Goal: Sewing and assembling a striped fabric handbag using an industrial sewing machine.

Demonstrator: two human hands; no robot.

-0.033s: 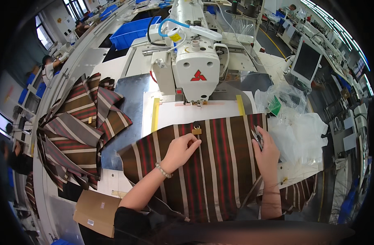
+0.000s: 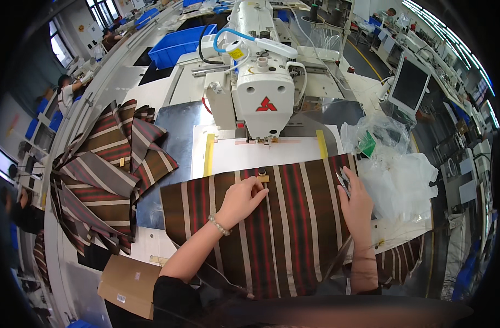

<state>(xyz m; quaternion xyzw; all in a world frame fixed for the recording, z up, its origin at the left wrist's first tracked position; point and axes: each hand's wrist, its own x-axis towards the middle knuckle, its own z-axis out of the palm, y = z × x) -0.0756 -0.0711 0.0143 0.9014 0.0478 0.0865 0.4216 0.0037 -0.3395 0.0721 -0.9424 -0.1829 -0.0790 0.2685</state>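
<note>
Head view, work piece: we see the striped fabric panel, brown with red and pale stripes, spread flat on the desk just in front of the white sewing machine, its far edge near the needle area.
Head view, left hand: our left hand rests on the panel, fingers pinched together on a small tan tab at the fabric's far edge.
Head view, right hand: our right hand lies flat on the panel's right edge, fingers closed around small metal snips.
Head view, machine bed: a white template plate with yellow tape strips lies between panel and machine.
Head view, surroundings: finished striped pieces are stacked on our left; clear plastic bags lie on our right; a monitor stands beyond them.
Step in hand: we judge this as positioning the tab on the panel ahead of stitching.
Next move calls for: keeping the tab squared to the stripe while the left hand slides the panel forward under the needle, the right hand steadying the edge without dragging it askew.
</note>
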